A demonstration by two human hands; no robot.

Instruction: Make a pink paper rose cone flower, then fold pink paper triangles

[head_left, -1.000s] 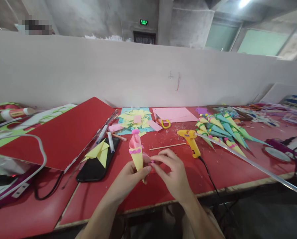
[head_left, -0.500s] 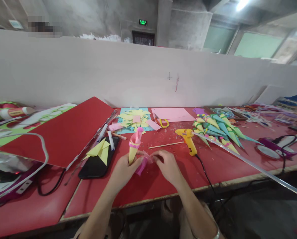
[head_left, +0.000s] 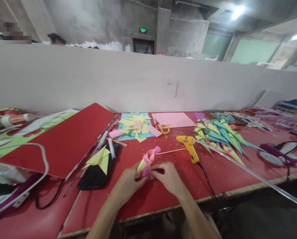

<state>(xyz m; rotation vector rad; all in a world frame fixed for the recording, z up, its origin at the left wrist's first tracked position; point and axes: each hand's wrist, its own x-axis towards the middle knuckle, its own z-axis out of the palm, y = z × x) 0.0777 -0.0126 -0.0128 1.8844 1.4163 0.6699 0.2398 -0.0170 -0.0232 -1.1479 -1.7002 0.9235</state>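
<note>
In my left hand [head_left: 128, 182] is a small yellow paper cone [head_left: 143, 162], with pink trim and a pink rolled top, tilted to the right. Below the cone, close to the same fingers, shows a piece of thin magenta, partly see-through material [head_left: 145, 172]. My right hand [head_left: 169, 177] is beside it, thumb and forefinger pinched on the edge of that material. Just beyond my hands lies a thin wooden stick [head_left: 172, 151], its left end hidden behind the cone. Right of the stick rests a yellow glue gun [head_left: 190, 147].
A black phone [head_left: 92, 177] with folded yellow paper [head_left: 102, 159] on it lies left. Yellow paper scraps [head_left: 135, 124], yellow-handled scissors [head_left: 165, 129] and pink sheets [head_left: 174, 119] are farther back. Several paper cones [head_left: 220, 132] are piled right. A clear rod [head_left: 250, 176] crosses the front edge.
The cone has tipped from upright to the right and moved slightly right in my left hand. The magenta material is drawn in under it. The view has tilted up a little.
</note>
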